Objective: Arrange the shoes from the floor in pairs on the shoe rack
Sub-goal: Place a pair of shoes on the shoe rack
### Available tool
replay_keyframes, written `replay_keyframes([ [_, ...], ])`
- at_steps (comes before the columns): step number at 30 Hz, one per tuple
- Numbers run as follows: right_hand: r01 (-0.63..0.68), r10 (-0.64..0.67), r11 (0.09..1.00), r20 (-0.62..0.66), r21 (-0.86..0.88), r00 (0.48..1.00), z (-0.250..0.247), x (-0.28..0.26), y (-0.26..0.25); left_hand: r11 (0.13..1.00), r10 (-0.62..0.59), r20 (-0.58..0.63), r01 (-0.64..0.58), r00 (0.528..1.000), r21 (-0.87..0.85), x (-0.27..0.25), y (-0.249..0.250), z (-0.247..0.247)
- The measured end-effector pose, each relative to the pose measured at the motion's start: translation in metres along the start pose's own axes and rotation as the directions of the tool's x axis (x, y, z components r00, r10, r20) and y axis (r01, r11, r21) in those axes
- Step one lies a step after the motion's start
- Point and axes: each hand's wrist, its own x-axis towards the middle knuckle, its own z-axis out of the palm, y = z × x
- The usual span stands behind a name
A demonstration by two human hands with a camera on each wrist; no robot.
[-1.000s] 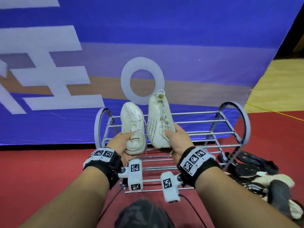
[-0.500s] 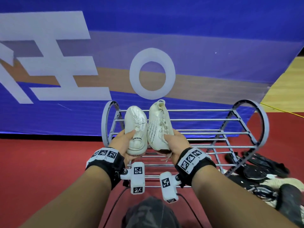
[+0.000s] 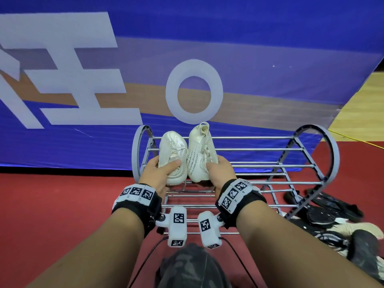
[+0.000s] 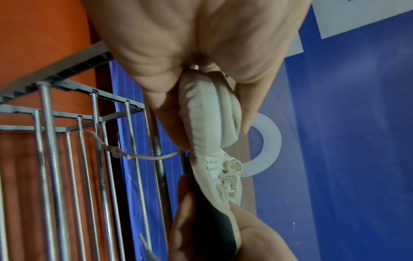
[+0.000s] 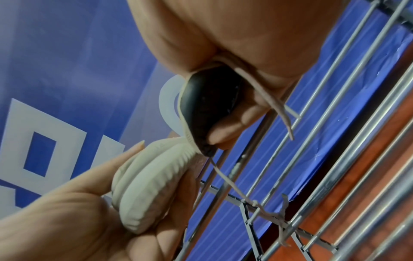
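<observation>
— The shoe rack with grey plastic hoop ends [image 3: 245,163]: what are its rails?
— Shiny, smooth metal rods.
— And the two white lace-up sneakers [image 3: 188,156]?
— Matt knit cloth uppers, ribbed rubbery soles.
— The red floor [image 3: 52,204]?
— Matt, finely textured.

Red floor [image 3: 52,204], blue banner [image 3: 270,28] with white lettering behind, wooden flooring [image 3: 361,104] far right.
</observation>
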Motion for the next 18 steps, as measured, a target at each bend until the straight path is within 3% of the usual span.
replay_keyframes([
  [3,-0.005,0.005,1.0,0.0,-0.028,1.0,0.001,0.001,0.0,0.997,-0.003,-0.077,0.009,0.997,0.081,0.003,-0.003,0.001],
  [8,-0.071,0.065,0.995,-0.081,-0.074,0.995,-0.001,-0.005,-0.006,0.885,0.043,-0.269,0.088,0.962,0.457,0.008,-0.002,0.007],
  [11,-0.1,0.094,0.993,-0.096,-0.067,0.991,-0.006,-0.009,-0.005,0.854,0.055,-0.288,0.104,0.956,0.51,0.01,0.004,0.008],
  [18,-0.02,0.018,0.997,-0.029,-0.069,0.999,-0.014,-0.01,-0.01,0.872,0.082,-0.268,0.061,0.96,0.485,0.01,0.01,0.01],
])
